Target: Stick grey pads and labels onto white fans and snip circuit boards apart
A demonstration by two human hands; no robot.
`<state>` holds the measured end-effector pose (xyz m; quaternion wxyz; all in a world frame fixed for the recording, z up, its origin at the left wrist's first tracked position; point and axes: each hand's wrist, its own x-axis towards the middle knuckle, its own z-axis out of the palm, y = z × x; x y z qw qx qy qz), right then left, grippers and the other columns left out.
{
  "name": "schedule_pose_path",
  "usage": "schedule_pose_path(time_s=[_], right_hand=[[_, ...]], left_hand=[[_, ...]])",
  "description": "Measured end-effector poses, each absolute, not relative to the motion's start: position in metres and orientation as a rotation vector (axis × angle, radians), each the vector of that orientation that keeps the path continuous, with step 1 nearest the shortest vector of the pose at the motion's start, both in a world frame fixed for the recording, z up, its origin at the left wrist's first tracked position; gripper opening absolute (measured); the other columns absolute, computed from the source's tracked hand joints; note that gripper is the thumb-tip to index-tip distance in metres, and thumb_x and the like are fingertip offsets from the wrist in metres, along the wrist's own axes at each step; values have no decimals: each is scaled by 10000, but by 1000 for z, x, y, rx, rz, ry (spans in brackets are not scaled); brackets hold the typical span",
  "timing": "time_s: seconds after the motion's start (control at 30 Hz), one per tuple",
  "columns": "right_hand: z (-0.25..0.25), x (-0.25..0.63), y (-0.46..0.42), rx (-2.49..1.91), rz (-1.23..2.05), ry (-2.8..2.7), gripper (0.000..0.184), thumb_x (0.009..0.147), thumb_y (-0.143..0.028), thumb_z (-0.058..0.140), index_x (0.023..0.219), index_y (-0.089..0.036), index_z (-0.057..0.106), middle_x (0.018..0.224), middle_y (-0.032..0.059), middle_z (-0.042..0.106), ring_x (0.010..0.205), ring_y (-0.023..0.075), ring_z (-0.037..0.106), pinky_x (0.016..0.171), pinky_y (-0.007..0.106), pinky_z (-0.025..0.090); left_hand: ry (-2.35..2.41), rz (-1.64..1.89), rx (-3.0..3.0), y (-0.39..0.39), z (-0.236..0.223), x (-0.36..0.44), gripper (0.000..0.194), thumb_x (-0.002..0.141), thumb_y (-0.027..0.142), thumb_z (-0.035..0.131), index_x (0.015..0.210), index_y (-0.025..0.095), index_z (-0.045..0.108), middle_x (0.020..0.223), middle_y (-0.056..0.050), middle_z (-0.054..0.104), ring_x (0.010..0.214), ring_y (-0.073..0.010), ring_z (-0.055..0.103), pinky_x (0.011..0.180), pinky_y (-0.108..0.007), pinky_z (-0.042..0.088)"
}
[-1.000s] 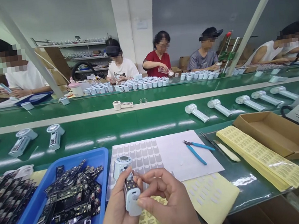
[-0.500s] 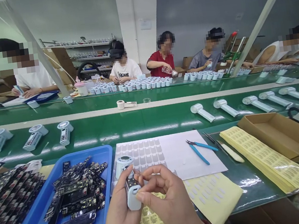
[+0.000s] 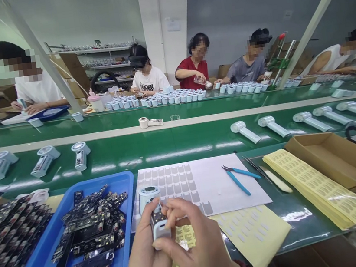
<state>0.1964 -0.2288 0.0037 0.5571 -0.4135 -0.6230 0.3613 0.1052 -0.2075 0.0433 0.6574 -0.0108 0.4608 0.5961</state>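
Observation:
Low in the middle of the view my left hand grips a small pale-blue handheld device with a round head and an open handle showing a dark circuit board. My right hand is closed in a pinch, fingertips pressing on the device's handle and its board. Both hands hover over a yellow sticker sheet and a white sheet of grey pads. A blue tray of several black circuit boards sits just left of my hands.
Blue cutters, tweezers and a cream tool lie right of the white sheet. A stack of yellow label sheets and a cardboard box stand at right. The green conveyor carries similar devices. Several people work across the belt.
My right hand has shifted its pinch further down over the device's handle, covering more of it. The view has drifted slightly; the devices on the belt sit a little further right.

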Motion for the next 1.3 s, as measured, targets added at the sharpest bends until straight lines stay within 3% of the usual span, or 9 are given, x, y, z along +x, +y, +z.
schedule_pose_path(time_s=[0.07,0.13,0.23,0.4,0.63,0.87,1.0,1.17,1.3], right_hand=[[3,199,-229,-1001,859,-1445,728,639,-215,853,1283,-332,533,1036,15,656,950,236,672,754,339,588],[4,207,-227,-1022,1042,-1364,818,622,-255,859,1340,-330,475,1187,50,592,965,225,654,699,306,588],[0,234,-217,-1042,1162,-1350,547,846,-374,673,1344,-286,465,1162,77,610,949,207,655,629,273,574],[-23,297,-191,-1554,502,-1575,236,941,-357,500,1056,-233,665,1093,100,647,982,262,622,714,370,550],[-56,316,-176,-1732,402,-1587,191,899,-274,533,767,-256,669,884,70,656,906,284,590,627,362,476],[-33,292,-197,-1524,662,-1713,118,926,-193,556,832,-227,618,887,8,651,827,174,638,685,275,512],[-35,267,-220,-1433,762,-1878,137,865,-88,606,840,-222,593,932,-6,637,826,155,647,734,267,516],[-60,251,-227,-1582,631,-1968,189,856,-36,536,793,-214,539,931,60,612,837,234,608,609,305,460],[-53,260,-227,-1496,735,-1945,175,869,-58,551,804,-219,543,894,12,616,774,173,609,645,276,472]], left_hand=[[989,1272,-169,-212,45,105,163,862,132,634,709,168,588,612,8,565,470,-34,547,490,-96,513],[921,1199,-208,-216,42,102,38,837,126,664,828,146,633,654,-1,588,468,-37,544,481,-108,519],[935,1134,-72,-219,28,92,178,768,115,720,932,133,654,680,10,587,462,-53,526,444,-150,523],[1182,1174,303,-220,-3,80,333,563,95,844,838,158,668,651,23,628,521,-134,616,477,-230,556],[1351,1102,433,-225,-32,76,364,510,202,897,828,173,722,849,-83,781,903,-299,743,761,-289,605],[1391,1059,527,-229,-38,80,310,595,184,849,884,199,738,955,-95,793,1028,-334,712,994,-421,509],[1411,1072,546,-232,-35,83,312,603,188,836,898,198,736,925,-92,793,1030,-341,710,1000,-440,499],[1377,1126,506,-234,-34,86,321,591,170,836,894,188,731,958,-96,789,1042,-317,708,995,-388,497],[1397,1119,524,-233,-37,85,321,594,189,837,897,171,732,940,-113,785,991,-314,719,915,-360,529]])
